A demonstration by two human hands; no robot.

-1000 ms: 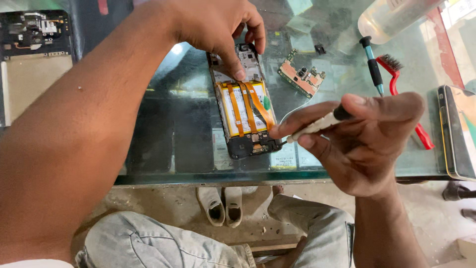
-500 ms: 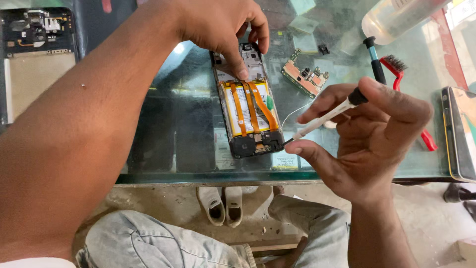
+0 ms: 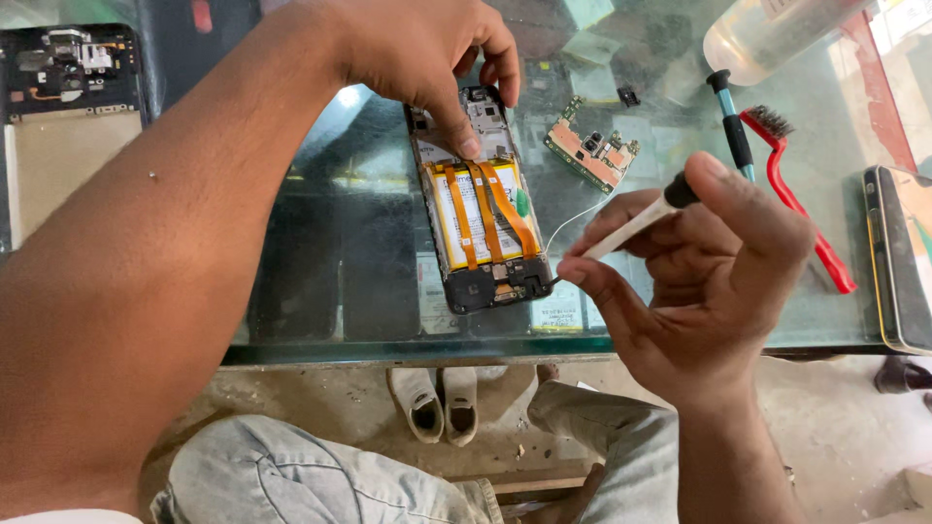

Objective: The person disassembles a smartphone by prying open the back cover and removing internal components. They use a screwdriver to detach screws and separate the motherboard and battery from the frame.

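A glass table [image 3: 320, 291] carries everything, its front edge running across the middle of the view. The left hand [image 3: 417, 49] reaches in from the left side, fingers curled narrow, with one fingertip pressed on the upper part of an opened phone [image 3: 481, 199]. That phone lies back-off near the middle of the front edge, its yellow battery and orange ribbon cables showing. The right hand [image 3: 699, 281] hovers over the front edge just right of the phone, closed around a white-handled screwdriver [image 3: 631, 221] whose tip meets the phone's lower right corner. Another opened phone [image 3: 63, 116] lies at the far left corner. A red brush [image 3: 791, 194] and a second screwdriver [image 3: 733, 126] lie toward the right side, and a small circuit board [image 3: 594, 153] sits just beyond the opened phone.
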